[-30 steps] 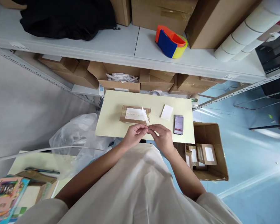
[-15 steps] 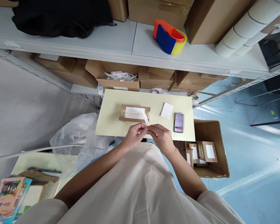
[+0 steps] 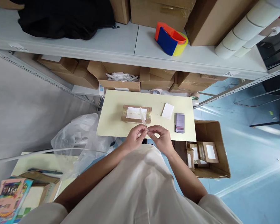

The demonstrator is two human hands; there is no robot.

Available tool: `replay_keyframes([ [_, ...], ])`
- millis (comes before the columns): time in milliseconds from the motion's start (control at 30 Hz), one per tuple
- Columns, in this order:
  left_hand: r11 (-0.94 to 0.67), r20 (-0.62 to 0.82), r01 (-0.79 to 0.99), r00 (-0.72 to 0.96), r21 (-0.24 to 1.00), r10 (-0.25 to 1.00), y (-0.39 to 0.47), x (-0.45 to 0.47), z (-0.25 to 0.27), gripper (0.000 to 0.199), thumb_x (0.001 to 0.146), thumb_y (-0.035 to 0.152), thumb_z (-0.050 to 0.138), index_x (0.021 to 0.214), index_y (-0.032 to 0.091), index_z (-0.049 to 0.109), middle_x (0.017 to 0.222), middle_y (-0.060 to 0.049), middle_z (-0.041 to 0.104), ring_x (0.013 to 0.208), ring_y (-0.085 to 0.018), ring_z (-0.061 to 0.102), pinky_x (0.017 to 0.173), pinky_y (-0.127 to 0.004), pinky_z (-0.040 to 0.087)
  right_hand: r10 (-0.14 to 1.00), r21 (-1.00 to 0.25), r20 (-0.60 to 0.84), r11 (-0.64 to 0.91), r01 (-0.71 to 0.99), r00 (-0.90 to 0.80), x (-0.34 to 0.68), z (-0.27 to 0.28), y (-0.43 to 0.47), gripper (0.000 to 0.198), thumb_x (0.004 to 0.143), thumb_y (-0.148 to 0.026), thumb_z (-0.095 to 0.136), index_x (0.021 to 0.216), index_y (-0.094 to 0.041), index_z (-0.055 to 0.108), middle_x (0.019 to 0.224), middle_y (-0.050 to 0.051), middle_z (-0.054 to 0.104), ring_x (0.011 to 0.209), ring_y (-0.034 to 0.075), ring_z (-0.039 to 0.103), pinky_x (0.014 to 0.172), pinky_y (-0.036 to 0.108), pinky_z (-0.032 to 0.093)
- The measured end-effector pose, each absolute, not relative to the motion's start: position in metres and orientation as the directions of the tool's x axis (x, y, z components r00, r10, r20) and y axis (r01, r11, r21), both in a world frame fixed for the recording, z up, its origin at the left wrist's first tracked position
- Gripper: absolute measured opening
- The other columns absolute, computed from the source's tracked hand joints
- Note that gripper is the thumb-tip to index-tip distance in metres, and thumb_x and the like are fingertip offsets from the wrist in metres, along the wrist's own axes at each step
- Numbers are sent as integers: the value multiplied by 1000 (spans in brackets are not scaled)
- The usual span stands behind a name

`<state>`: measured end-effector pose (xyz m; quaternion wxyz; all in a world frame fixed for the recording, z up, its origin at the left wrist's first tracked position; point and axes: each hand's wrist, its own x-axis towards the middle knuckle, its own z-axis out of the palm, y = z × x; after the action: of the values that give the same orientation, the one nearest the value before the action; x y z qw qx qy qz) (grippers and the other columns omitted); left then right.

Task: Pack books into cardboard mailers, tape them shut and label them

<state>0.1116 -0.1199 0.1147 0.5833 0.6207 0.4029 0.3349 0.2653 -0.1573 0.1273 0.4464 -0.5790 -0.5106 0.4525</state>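
My left hand [image 3: 137, 136] and my right hand [image 3: 160, 138] meet fingertip to fingertip above the table's near edge. Both are closed in a pinch on the lower end of a narrow white strip [image 3: 143, 117], which looks like paper or label backing. Its free end sticks up in front of a small taped cardboard box [image 3: 124, 116]. On top of that box lies a white label [image 3: 133, 113]. To the right, a white slip of paper [image 3: 167, 111] rests on the pale yellow table [image 3: 112, 124], with a phone [image 3: 179, 123] beside it.
An open carton [image 3: 220, 149] holding several small labelled boxes stands at the right. Above the table runs a grey shelf [image 3: 121, 40] with a tape dispenser [image 3: 170, 39] and white rolls [image 3: 238, 34]. Clear plastic bags [image 3: 77, 130] hang at the left.
My fingertips have parted slightly and sit a little lower. The strip's free end has tipped to the left. The whole view has shifted a little.
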Motion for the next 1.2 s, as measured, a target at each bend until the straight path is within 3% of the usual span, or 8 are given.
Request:
replay_keyframes([
  [200, -115, 35, 159, 435, 980, 900, -123, 110, 118, 20, 93, 35, 44, 82, 20, 49, 79, -2, 54, 71, -14, 51, 68, -27, 44, 981, -985, -166, -170, 27, 98, 260, 119, -155, 15, 79, -34, 66, 83, -20, 68, 85, 4, 70, 81, 17, 66, 79, 33, 54],
  [333, -9, -42, 135, 368, 991, 929, -122, 110, 112, 22, 92, 38, 45, 79, 20, 46, 71, 1, 48, 63, -12, 45, 62, -25, 42, 970, -972, -218, -206, -111, 111, 261, 115, -151, 18, 78, -39, 67, 79, -21, 63, 86, 2, 68, 77, 14, 62, 73, 29, 51],
  [500, 156, -144, -17, 284, 988, 948, -111, 106, 103, 26, 88, 44, 50, 78, 21, 45, 71, 2, 51, 69, -13, 54, 74, -30, 51, 941, -909, -330, -298, -290, 69, 273, 113, -146, 23, 77, -42, 68, 76, -21, 59, 69, -2, 65, 67, 12, 62, 71, 28, 49],
  [600, 192, -183, -9, 253, 981, 950, -105, 98, 100, 23, 87, 41, 52, 78, 21, 45, 70, 2, 55, 67, -12, 57, 71, -29, 51, 923, -873, -380, -335, -355, 63, 283, 111, -144, 25, 75, -42, 69, 74, -21, 56, 62, -2, 65, 62, 13, 63, 68, 27, 49],
  [767, 184, -207, 147, 161, 972, 965, -99, 78, 103, 15, 88, 30, 49, 76, 21, 44, 50, 8, 49, 46, -8, 49, 52, -21, 40, 914, -868, -397, -342, -360, 89, 300, 105, -141, 26, 73, -41, 71, 73, -21, 55, 56, -6, 59, 55, 11, 62, 61, 25, 50],
  [900, 235, -243, 140, 42, 962, 969, -95, 67, 110, 13, 85, 30, 50, 78, 21, 45, 45, 11, 40, 35, -7, 43, 43, -19, 35, 918, -892, -380, -331, -309, 115, 314, 99, -136, 29, 74, -44, 71, 75, -21, 55, 61, -7, 56, 52, 10, 61, 59, 25, 51],
  [1200, 281, -246, 182, -194, 942, 950, -94, 51, 114, 12, 84, 31, 53, 81, 20, 49, 55, 5, 59, 40, -10, 56, 46, -22, 45, 915, -909, -379, -342, -237, 134, 334, 92, -123, 33, 71, -47, 75, 80, -21, 56, 68, -4, 63, 60, 12, 68, 60, 25, 54],
])
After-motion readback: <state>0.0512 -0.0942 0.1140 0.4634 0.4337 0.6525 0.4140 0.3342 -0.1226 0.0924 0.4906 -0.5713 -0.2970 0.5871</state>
